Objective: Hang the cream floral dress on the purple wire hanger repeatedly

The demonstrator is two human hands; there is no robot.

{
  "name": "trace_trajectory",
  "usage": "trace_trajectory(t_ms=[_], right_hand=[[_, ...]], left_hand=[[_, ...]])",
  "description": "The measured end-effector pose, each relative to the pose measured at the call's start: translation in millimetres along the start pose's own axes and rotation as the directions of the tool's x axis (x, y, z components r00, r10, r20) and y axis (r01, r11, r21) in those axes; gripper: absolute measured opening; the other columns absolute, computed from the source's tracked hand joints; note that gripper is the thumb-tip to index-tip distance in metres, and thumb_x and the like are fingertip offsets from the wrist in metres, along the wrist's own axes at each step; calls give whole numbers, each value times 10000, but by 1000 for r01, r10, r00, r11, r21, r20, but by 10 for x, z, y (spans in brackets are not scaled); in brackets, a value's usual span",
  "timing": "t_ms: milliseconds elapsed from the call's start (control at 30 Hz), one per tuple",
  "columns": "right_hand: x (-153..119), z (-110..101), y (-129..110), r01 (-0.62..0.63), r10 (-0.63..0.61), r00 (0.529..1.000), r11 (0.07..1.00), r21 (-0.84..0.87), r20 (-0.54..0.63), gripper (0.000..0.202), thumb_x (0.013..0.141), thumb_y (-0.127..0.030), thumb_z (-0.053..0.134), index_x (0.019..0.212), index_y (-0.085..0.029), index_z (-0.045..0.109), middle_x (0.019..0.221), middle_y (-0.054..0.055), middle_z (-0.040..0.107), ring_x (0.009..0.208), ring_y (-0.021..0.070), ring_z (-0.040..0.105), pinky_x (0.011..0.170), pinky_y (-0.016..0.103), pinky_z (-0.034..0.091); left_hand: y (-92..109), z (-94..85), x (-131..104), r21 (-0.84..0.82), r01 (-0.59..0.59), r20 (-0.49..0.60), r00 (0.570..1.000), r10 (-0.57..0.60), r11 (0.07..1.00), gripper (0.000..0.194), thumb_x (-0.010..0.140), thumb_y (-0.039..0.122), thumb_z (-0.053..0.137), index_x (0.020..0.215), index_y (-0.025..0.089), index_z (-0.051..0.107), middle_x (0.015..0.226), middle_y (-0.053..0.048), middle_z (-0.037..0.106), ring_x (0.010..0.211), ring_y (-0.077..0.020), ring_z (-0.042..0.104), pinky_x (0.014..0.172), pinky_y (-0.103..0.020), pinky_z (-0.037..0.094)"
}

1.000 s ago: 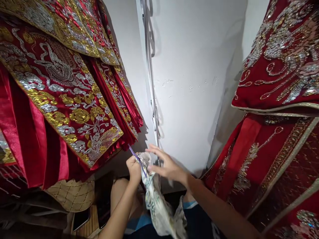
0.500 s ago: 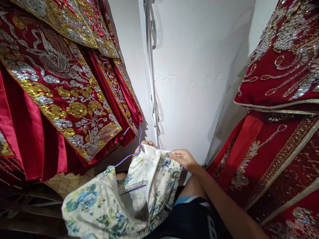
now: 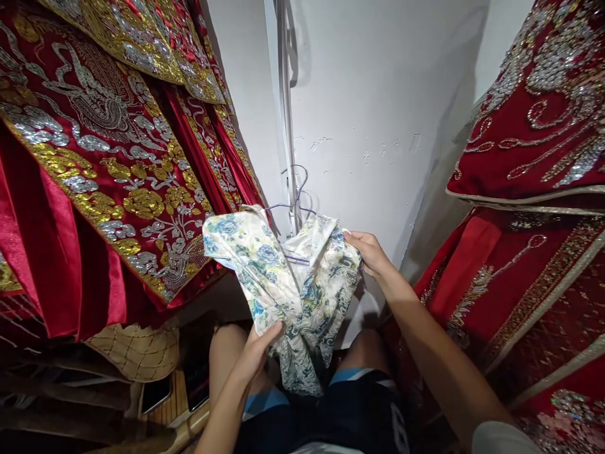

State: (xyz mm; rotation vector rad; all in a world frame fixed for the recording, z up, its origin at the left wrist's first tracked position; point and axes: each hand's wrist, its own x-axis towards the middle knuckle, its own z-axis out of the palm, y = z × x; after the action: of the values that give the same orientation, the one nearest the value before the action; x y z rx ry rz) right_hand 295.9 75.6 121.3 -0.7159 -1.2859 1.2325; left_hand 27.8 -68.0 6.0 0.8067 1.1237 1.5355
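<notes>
A white garment (image 3: 267, 255) with blue and green flowers hangs on a purple wire hanger (image 3: 301, 192), whose hook points up in front of the wall. My left hand (image 3: 262, 347) grips the garment's lower left side, thumb on top and the other fingers hidden behind the cloth. At the right shoulder, my right hand (image 3: 368, 251) pinches the fabric near the hanger's end. The hanger's lower bar shows through the neck opening.
Red embroidered garments hang at the left (image 3: 146, 205) and right (image 3: 524, 145). A pale wall (image 3: 359, 126) with a metal upright stands ahead. A tan quilted item (image 3: 137, 350) and a bamboo surface (image 3: 172, 400) with dark flat objects lie at lower left.
The garment has been raised and spread upright, and the hanger's hook now points up. My left hand has come into clear view below its left side; my right hand has moved slightly up and right.
</notes>
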Motion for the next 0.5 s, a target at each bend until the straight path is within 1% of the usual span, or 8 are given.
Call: trace_trajectory(t_ms=[67, 133, 233, 300, 367, 400, 433, 500], right_hand=[[-24, 36, 29, 6, -4, 1000, 998, -70, 28, 431, 653, -587, 825, 703, -173, 718, 661, 39, 692, 642, 191, 637, 626, 288, 489], [-89, -13, 97, 63, -66, 998, 984, -169, -12, 419, 707, -593, 785, 702, -179, 716, 715, 47, 706, 773, 221, 665, 697, 299, 502], [-185, -220, 268, 143, -190, 967, 956, -258, -168, 416, 768, -597, 730, 716, -186, 707, 764, 38, 703, 912, 240, 655, 792, 314, 500], [-237, -381, 416, 146, -215, 940, 955, -258, -265, 425, 781, -602, 709, 737, -179, 703, 766, 31, 692, 900, 237, 645, 801, 322, 497], [-316, -494, 588, 136, -211, 911, 965, -225, -355, 433, 755, -598, 721, 797, -168, 710, 802, 36, 698, 879, 234, 641, 796, 330, 498], [-381, -515, 683, 140, -215, 886, 969, -205, -410, 446, 728, -590, 740, 854, -163, 715, 851, 46, 709, 891, 236, 643, 805, 337, 501], [-469, -506, 783, 146, -223, 850, 970, -194, -477, 475, 700, -576, 759, 930, -162, 714, 922, 63, 718, 921, 241, 647, 823, 347, 503], [-715, -391, 993, 149, -242, 746, 969, -199, -620, 552, 672, -546, 773, 1071, -175, 681, 1067, 96, 711, 985, 243, 650, 859, 361, 501]], left_hand=[[-3, 51, -69, 17, 37, 13, 999, -37, 999, 762, 570, 399, 900, 1249, 145, 665, 1194, -156, 724, 1240, -373, 612, 1100, -484, 459], [-48, 56, -118, 33, 78, -15, 997, -77, 996, 738, 580, 381, 900, 1242, 152, 666, 1211, -158, 716, 1250, -371, 606, 1088, -472, 474], [-216, 1, -147, 52, 92, -69, 994, -88, 994, 708, 588, 391, 897, 1219, 164, 670, 1243, -159, 702, 1275, -364, 590, 1072, -449, 489], [-372, -40, -140, 59, 66, -81, 995, -61, 996, 670, 595, 408, 884, 1182, 154, 684, 1220, -165, 711, 1255, -363, 604, 1056, -446, 497], [-530, -60, -121, 83, 30, -81, 996, -23, 996, 606, 594, 408, 865, 1112, 134, 707, 1166, -167, 730, 1226, -363, 622, 1050, -446, 494], [-604, -61, -108, 103, 16, -78, 997, -8, 995, 566, 587, 396, 854, 1066, 125, 718, 1134, -166, 740, 1214, -363, 628, 1051, -444, 490], [-673, -56, -94, 124, 4, -82, 997, 6, 992, 524, 578, 381, 840, 1017, 119, 727, 1101, -162, 748, 1204, -363, 632, 1051, -441, 486], [-798, -31, -70, 152, -7, -113, 993, 24, 988, 451, 563, 358, 793, 939, 116, 734, 1040, -151, 760, 1179, -360, 642, 1044, -433, 484]])
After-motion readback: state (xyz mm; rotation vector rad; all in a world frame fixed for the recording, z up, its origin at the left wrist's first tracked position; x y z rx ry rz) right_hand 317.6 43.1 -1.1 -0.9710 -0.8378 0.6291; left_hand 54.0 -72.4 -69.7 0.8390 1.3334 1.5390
